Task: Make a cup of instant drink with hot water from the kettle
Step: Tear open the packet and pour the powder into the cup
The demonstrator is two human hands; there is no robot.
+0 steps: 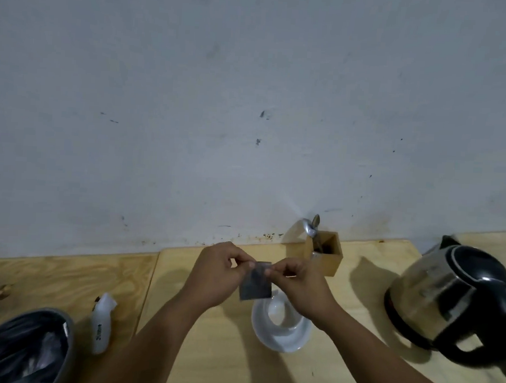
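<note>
I saw a plywood counter [63, 274] with a glass kettle [446, 303] at right. My left hand [217, 275] and right hand [299, 289] each pinched the dark sachet's [255, 283] top edge, above a white cup [277, 311] on its saucer [281, 338].

the cup [280, 311] stands on its saucer [284, 338] on the wooden table [221, 352], and serves as the landmark. directly above the cup, both hands meet on a sachet [255, 281]: the left hand [217, 273] at the sachet's left top corner, the right hand [302, 286] at its right top corner. behind and slightly right of the cup, against the wall [251, 102], sits a wooden holder [326, 255] with spoons [313, 227] standing in it. well to the right of the cup stands the kettle [449, 301]. left of the cup lies a small bottle [101, 324] on its side, and farther left, nearer the viewer, a lined bin [19, 351].
</note>
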